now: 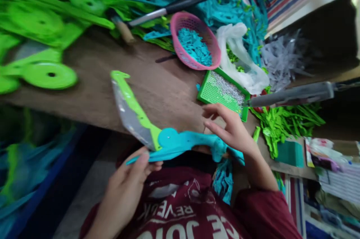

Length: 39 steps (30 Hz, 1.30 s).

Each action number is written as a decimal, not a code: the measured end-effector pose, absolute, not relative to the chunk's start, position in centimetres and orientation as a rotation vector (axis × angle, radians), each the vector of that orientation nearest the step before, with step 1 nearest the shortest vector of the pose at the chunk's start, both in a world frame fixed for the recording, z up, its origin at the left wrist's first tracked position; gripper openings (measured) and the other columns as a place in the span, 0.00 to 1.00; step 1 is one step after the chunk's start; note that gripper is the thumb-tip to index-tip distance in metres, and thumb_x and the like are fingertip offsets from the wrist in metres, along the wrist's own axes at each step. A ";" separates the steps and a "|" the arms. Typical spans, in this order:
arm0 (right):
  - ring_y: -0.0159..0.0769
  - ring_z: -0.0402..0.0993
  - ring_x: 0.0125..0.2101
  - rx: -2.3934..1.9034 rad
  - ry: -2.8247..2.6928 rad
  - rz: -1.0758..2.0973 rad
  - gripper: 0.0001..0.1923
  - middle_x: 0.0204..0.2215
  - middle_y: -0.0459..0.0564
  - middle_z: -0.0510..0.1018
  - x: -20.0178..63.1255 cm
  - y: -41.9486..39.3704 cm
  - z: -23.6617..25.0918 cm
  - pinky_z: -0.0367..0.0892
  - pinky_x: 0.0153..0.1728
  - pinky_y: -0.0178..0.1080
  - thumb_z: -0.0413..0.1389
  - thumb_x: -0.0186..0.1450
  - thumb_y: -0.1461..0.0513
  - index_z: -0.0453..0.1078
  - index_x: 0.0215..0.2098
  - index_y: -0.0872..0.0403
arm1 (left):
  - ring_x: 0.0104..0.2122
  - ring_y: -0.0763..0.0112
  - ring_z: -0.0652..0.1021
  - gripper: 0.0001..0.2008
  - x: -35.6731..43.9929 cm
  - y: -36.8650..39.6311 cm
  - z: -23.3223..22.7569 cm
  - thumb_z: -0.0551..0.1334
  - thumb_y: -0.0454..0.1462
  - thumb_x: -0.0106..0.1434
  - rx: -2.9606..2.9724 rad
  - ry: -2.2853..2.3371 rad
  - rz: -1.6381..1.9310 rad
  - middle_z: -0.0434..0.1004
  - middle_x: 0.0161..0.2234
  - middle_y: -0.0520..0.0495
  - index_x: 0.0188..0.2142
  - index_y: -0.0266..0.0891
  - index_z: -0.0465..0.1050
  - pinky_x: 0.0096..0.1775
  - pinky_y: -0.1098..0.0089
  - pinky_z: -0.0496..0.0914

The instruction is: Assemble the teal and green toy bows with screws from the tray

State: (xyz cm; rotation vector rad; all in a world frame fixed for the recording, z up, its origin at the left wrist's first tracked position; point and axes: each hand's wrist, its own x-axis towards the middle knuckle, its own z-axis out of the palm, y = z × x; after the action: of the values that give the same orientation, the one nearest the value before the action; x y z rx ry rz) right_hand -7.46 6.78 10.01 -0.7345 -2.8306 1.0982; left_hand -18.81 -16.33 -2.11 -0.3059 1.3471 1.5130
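Observation:
My left hand (pixel 133 169) grips the lower left end of a blue plastic piece (pixel 180 142), thumb on top. A green plastic arm (pixel 135 104) with a clear grey, blade-like sheet (pixel 128 117) meets the blue piece at a round disc and stands up from it at an angle. The blue piece reaches right, under my right hand (pixel 229 128). That hand is open, fingers bent and apart, just below the green tray (pixel 204 94) of small silvery parts. Whether its palm touches the blue piece, I cannot tell.
A pink basket (pixel 176 38) holds small blue parts, beside a white plastic bag (pixel 250 72) with green bits. A hammer (pixel 184 3) lies among blue and green pieces. A grey screwdriver-like tool (pixel 292 94) hangs at right. Green strips (pixel 295 121) are heaped below it.

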 end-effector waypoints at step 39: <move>0.46 0.66 0.49 -0.795 -2.925 1.143 0.21 0.46 0.53 0.69 4.6 9.3 4.2 0.65 0.55 0.52 0.63 0.60 0.61 0.68 0.51 0.53 | 0.29 0.71 0.79 0.29 -20.9 -14.3 -1.1 0.80 0.57 0.32 -0.239 1.471 1.580 0.83 0.30 0.53 0.30 0.43 0.81 0.31 0.75 0.79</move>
State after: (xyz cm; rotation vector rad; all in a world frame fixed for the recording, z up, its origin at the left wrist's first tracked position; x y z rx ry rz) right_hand 4.56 9.28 4.21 -0.7950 -2.9250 1.1426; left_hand -20.95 -14.27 -1.07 -0.2386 1.4712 1.5796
